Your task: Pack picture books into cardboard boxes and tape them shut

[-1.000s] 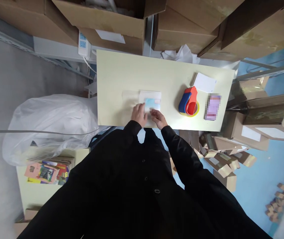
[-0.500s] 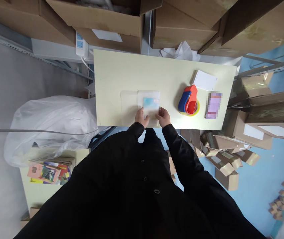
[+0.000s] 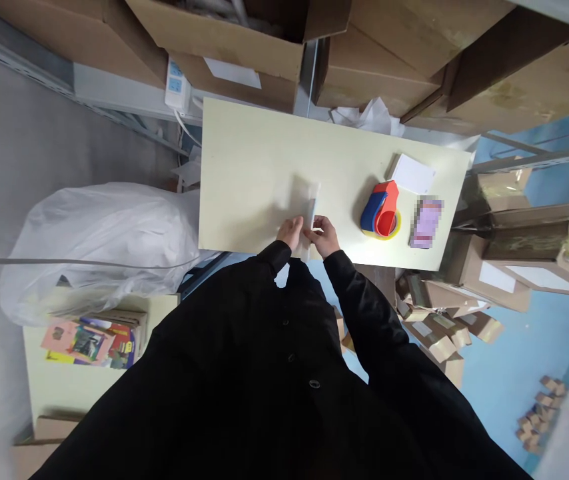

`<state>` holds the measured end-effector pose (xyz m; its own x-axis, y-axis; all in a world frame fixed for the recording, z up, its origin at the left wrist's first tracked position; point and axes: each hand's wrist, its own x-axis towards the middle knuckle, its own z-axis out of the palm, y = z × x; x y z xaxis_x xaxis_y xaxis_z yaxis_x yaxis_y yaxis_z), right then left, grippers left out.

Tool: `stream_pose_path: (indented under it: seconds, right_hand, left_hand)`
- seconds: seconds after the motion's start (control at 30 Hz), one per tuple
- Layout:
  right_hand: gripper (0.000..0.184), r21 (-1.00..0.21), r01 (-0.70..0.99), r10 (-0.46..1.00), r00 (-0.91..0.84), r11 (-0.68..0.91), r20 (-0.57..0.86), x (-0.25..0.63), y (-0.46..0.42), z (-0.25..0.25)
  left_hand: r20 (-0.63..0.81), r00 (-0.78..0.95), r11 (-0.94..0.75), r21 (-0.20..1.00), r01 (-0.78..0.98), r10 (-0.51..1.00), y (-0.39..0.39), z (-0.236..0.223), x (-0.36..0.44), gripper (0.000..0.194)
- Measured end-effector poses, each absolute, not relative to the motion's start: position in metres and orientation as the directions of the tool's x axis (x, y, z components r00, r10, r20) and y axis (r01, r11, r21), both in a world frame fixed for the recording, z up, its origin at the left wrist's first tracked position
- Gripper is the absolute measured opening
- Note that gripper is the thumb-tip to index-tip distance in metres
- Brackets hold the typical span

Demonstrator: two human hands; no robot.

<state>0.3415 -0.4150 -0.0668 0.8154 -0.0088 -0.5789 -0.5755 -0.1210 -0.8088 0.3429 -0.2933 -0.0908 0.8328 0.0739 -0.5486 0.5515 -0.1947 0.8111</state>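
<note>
A flat packet in thin whitish wrapping [image 3: 314, 201], with some light blue showing along it, stands on edge at the front of the cream tabletop [image 3: 254, 147]. My left hand [image 3: 290, 231] grips its left side, fingers closed. From the right, my right hand [image 3: 324, 236] has fingers bent around the lower part of the same packet. What is inside the wrapping is too small to make out. To the right lies a red and blue tape dispenser [image 3: 379, 210] with a yellowish roll, apart from both hands.
A stack of white cards [image 3: 413, 173] and a blurred purple phone-like item [image 3: 427, 223] lie at the right. Cardboard boxes [image 3: 244, 50] line the back shelf beside a power strip [image 3: 177, 87]. A large plastic bag [image 3: 99, 227] bulges at the left; more boxes [image 3: 494, 280] are piled at right.
The packet lay flat with its light blue face up; now it is turned up on edge. My hands have come closer together around it. The view has shifted slightly.
</note>
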Motion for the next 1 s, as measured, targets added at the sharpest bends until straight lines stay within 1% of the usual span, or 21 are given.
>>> stream_pose_path:
  seconds: [0.07, 0.13, 0.23, 0.33, 0.4, 0.43, 0.5, 0.57, 0.63, 0.7, 0.8, 0.9, 1.0]
  right_hand:
    - [0.046, -0.797, -0.57, -0.038, 0.817, -0.2, -0.575, 0.342, -0.396, -0.072]
    - [0.047, -0.796, -0.532, -0.079, 0.842, -0.288, -0.534, 0.341, -0.379, -0.08]
    - [0.049, -0.802, -0.456, -0.085, 0.883, -0.385, -0.461, 0.34, -0.361, -0.092]
    - [0.048, -0.81, -0.42, -0.034, 0.894, -0.408, -0.446, 0.337, -0.358, -0.098]
    - [0.043, -0.82, -0.425, -0.011, 0.89, -0.384, -0.456, 0.333, -0.366, -0.099]
    - [0.04, -0.822, -0.428, -0.022, 0.891, -0.376, -0.454, 0.331, -0.372, -0.098]
    - [0.036, -0.806, -0.442, -0.103, 0.893, -0.393, -0.439, 0.326, -0.387, -0.096]
    - [0.036, -0.771, -0.482, -0.213, 0.876, -0.417, -0.432, 0.322, -0.4, -0.095]
    - [0.037, -0.747, -0.526, -0.267, 0.85, -0.407, -0.454, 0.319, -0.407, -0.095]
    - [0.04, -0.747, -0.547, -0.255, 0.837, -0.378, -0.484, 0.319, -0.408, -0.097]
    - [0.041, -0.74, -0.554, -0.222, 0.832, -0.382, -0.509, 0.324, -0.401, -0.1]
    - [0.033, -0.699, -0.578, -0.234, 0.814, -0.42, -0.532, 0.332, -0.395, -0.105]
    - [0.026, -0.659, -0.608, -0.236, 0.788, -0.443, -0.568, 0.337, -0.395, -0.11]
  left_hand:
    - [-0.556, 0.827, -0.165, 0.811, 0.561, 0.081, -0.278, -0.09, 0.345, 0.041]
    - [-0.548, 0.83, -0.175, 0.812, 0.557, 0.097, -0.264, -0.09, 0.345, 0.043]
    - [-0.558, 0.818, -0.232, 0.785, 0.575, 0.139, -0.251, -0.094, 0.346, 0.038]
    - [-0.567, 0.807, -0.346, 0.733, 0.586, 0.165, -0.245, -0.099, 0.345, 0.036]
    - [-0.529, 0.831, -0.465, 0.701, 0.541, 0.169, -0.244, -0.1, 0.343, 0.038]
    - [-0.499, 0.849, -0.525, 0.683, 0.508, 0.173, -0.244, -0.099, 0.342, 0.041]
    - [-0.423, 0.892, -0.621, 0.66, 0.423, 0.159, -0.243, -0.096, 0.336, 0.047]
    - [-0.346, 0.935, -0.677, 0.668, 0.308, 0.083, -0.242, -0.092, 0.329, 0.049]
    - [-0.304, 0.952, -0.697, 0.688, 0.204, -0.021, -0.241, -0.092, 0.323, 0.044]
    - [-0.309, 0.948, -0.698, 0.696, 0.168, -0.08, -0.241, -0.094, 0.319, 0.039]
    - [-0.33, 0.942, -0.693, 0.693, 0.199, -0.059, -0.24, -0.102, 0.32, 0.034]
    - [-0.362, 0.932, -0.669, 0.7, 0.251, -0.029, -0.236, -0.106, 0.327, 0.029]
    - [-0.374, 0.927, -0.654, 0.71, 0.262, -0.035, -0.233, -0.106, 0.33, 0.028]
